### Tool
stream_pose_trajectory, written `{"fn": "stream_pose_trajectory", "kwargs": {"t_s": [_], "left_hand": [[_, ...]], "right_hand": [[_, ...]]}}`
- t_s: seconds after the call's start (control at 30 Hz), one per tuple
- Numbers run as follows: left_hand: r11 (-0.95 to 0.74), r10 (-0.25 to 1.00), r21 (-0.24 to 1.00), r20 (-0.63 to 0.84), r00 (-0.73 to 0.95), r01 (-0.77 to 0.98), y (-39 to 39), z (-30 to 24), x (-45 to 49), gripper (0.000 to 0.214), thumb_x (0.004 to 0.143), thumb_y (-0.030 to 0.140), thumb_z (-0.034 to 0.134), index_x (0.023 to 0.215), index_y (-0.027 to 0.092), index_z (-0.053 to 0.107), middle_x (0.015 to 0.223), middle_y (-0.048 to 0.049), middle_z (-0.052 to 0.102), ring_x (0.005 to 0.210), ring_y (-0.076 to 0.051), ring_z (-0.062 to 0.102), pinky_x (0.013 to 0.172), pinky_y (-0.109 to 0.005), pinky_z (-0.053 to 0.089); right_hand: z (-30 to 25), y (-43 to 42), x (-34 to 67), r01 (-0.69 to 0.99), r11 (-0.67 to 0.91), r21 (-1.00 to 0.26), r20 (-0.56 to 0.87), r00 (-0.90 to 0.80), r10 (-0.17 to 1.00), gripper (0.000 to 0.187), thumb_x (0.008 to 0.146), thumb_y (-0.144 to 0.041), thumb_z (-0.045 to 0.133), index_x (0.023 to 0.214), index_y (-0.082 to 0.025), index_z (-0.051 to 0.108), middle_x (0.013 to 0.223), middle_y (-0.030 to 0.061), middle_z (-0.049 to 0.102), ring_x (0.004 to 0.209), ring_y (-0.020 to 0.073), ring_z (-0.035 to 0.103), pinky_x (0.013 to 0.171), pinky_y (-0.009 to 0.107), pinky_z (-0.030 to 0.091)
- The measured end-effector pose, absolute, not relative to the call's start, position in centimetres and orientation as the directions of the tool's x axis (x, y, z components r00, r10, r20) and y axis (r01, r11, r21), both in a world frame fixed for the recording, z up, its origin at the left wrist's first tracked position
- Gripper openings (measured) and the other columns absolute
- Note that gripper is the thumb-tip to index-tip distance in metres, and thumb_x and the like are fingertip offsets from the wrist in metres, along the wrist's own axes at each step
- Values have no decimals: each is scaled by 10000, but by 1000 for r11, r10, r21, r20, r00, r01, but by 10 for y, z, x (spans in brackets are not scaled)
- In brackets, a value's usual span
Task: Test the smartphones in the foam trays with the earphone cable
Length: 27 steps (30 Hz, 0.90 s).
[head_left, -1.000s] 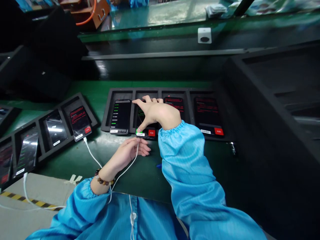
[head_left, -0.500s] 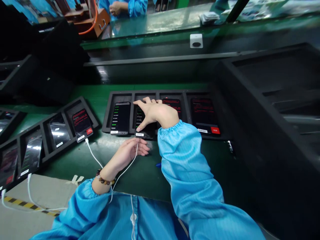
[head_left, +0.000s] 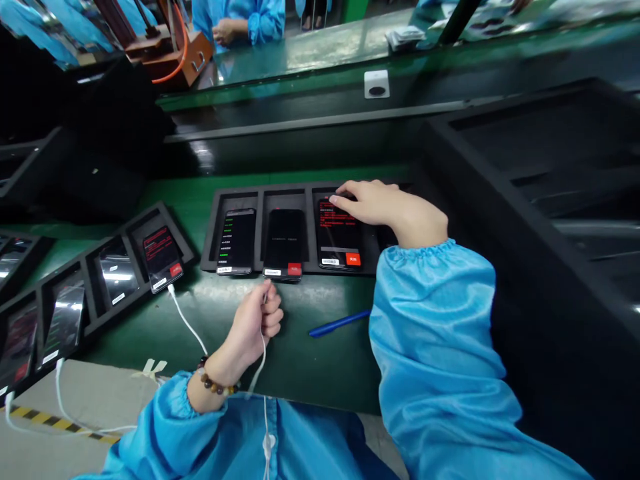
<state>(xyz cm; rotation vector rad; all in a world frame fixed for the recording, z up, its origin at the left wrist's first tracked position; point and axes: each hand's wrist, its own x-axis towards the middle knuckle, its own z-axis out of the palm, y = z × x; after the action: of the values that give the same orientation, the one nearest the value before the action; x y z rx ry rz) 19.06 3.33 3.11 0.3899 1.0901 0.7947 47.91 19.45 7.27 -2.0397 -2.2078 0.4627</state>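
My left hand [head_left: 257, 313], wearing a bead bracelet, is closed around the end of a white charging cable [head_left: 263, 357]. It is just below the second phone [head_left: 283, 237], whose screen is dark with a red button. My right hand [head_left: 383, 208] reaches over the upper end of the third phone [head_left: 340, 237], thumb at its top edge and fingers stretched past it. Red text and a red button show on that screen. The leftmost phone [head_left: 237, 243] displays green text. All three lie in a black compartment tray [head_left: 208, 253]; my right arm hides most of its right end.
At left another black tray [head_left: 187, 250] holds several phones, some with white cables. A blue pen [head_left: 340, 323] lies on the green table [head_left: 310, 373]. Large black trays [head_left: 500, 173] stand at right. Behind the ledge, a person in blue [head_left: 240, 27] and a white box [head_left: 377, 85] are visible.
My right hand has moved right, from the second phone to the third. My left hand has closed on the cable end below the second phone. That phone's screen changed from a list to a red button.
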Motion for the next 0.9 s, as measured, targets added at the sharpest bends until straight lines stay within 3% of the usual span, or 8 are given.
{"fn": "stream_pose_trajectory", "kwargs": {"t_s": [0.1,0.23,0.3,0.4,0.6,0.77,0.9], "left_hand": [[660,745,667,-642,182,-346,22,34,203,719,832,676,892,707,247,329,583,125,202,463,-52,124,412,-218,98],[672,724,712,-575,381,-203,14,35,229,684,814,773,872,749,222,472,607,121,245,488,-46,165,441,-203,136],[668,704,726,-545,455,-163,17,32,244,646,812,764,878,824,196,569,628,105,312,510,-53,224,458,-198,165],[606,755,775,-490,435,-179,26,25,262,611,819,720,892,943,173,649,658,62,462,534,-74,313,463,-204,219],[541,801,827,-451,395,-153,33,20,271,555,903,687,842,1034,183,653,699,-8,678,545,-109,438,499,-234,373],[524,808,844,-449,381,-117,25,22,272,519,945,671,807,1042,189,640,742,-40,751,554,-125,497,530,-252,425],[507,830,852,-440,341,-133,24,22,274,543,928,675,834,1069,185,647,771,-32,761,554,-118,510,542,-252,445]], "right_hand": [[63,193,489,955,11,-298,-165,-63,984,661,1099,-727,401,1401,-261,759,1318,161,793,1318,445,656,1149,683,487],[59,197,487,946,28,-322,-145,-78,986,683,1103,-723,369,1366,-243,778,1351,184,775,1433,502,549,1170,767,415],[60,199,483,946,30,-322,-143,-80,987,728,1102,-741,336,1367,-224,774,1358,204,768,1459,521,515,1161,788,398],[66,198,479,946,24,-323,-154,-77,985,729,1115,-729,307,1380,-227,765,1360,204,764,1493,520,488,1178,783,380],[78,193,479,944,31,-327,-206,-104,973,627,1140,-666,343,1388,-262,754,1321,167,774,1516,484,493,1230,744,361],[84,191,480,939,-14,-343,-239,-73,968,573,1147,-585,392,1483,-241,704,1349,175,758,1538,494,484,1221,747,390],[85,191,481,938,-3,-347,-252,-91,964,605,1142,-637,392,1454,-239,725,1364,179,750,1547,501,467,1243,751,364]]}}
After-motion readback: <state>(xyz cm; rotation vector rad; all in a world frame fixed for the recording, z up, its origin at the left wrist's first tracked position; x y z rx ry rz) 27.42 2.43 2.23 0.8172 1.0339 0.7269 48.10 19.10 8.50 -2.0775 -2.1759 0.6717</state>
